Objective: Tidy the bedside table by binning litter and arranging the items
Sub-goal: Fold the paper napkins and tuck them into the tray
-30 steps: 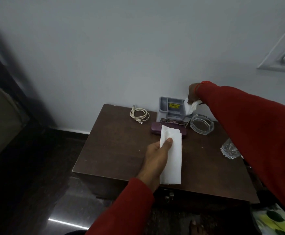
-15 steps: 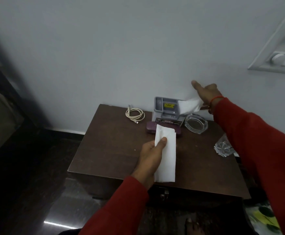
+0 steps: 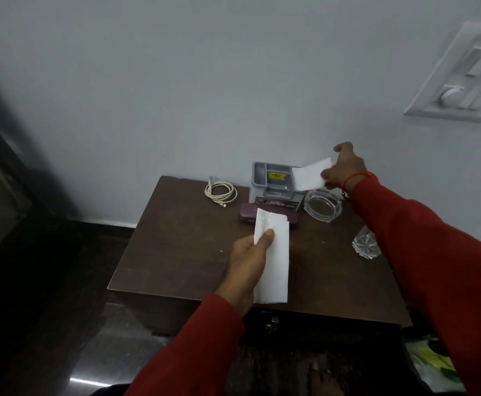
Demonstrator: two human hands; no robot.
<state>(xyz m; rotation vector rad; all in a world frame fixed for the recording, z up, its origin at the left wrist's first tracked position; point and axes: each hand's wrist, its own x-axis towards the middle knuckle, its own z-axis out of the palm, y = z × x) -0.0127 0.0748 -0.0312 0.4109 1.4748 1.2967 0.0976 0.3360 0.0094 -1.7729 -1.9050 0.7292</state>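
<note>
My left hand (image 3: 249, 258) grips a long folded white tissue (image 3: 273, 264) above the middle of the dark wooden bedside table (image 3: 176, 252). Near the wall at the back, my right hand (image 3: 345, 168) pinches a second white tissue (image 3: 309, 175), which hangs in the air beside the grey plastic organiser (image 3: 270, 184). A purple case (image 3: 247, 216) lies in front of the organiser, partly hidden by the long tissue. A coiled white cable (image 3: 220, 192) rests at the back left. A glass ashtray (image 3: 322, 206) stands under my right wrist.
A crumpled clear wrapper (image 3: 365, 245) lies at the table's right edge, half hidden by my sleeve. A switch panel (image 3: 462, 81) is on the wall at the upper right. A drawer latch (image 3: 272, 324) shows on the table front. Dark floor lies to the left.
My right hand has lifted the second tissue up and away from the organiser, and the tissue has spread out flat. My left hand holds its tissue in about the same place.
</note>
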